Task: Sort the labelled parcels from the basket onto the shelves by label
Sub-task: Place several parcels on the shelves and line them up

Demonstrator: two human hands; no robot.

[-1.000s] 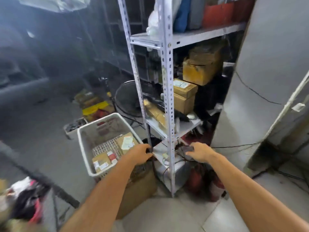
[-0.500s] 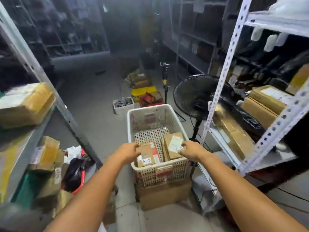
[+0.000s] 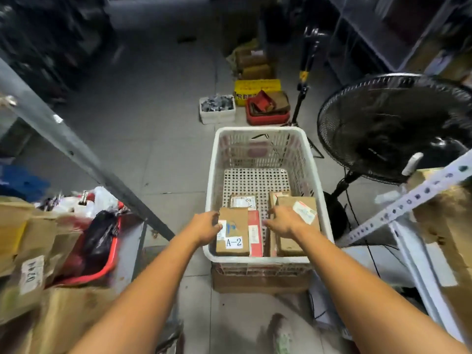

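As A-2 parcel point(image 3: 233, 232) lay near-to-far in basket point(image 3: 260, 130), left hand point(image 3: 205, 227) met its left edge, grip unclear; right hand point(image 3: 281, 221) just right, fingers spread.

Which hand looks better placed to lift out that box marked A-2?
Left. The left hand touches the left edge of the A-2 parcel in the basket. The right hand lies over the bigger parcel on the other side, beyond a red parcel.

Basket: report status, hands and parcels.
Left hand at edge of A-2 parcel, grip unclear. Right hand open over neighbouring parcel. Nothing lifted from white basket. No obstruction.
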